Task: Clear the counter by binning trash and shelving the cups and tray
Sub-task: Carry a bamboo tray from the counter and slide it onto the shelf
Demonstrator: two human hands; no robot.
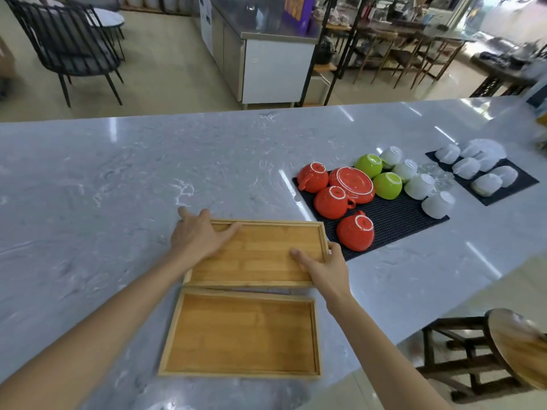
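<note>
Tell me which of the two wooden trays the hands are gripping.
The far tray: left hand and right hand clasp its ends. The near tray lies untouched.

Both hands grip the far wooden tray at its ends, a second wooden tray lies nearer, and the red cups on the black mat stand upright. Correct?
Not quite. In the head view the red ceramic cups on the black ribbed mat sit upside down. The left hand and right hand do hold the far wooden tray; the near wooden tray lies untouched.
</note>
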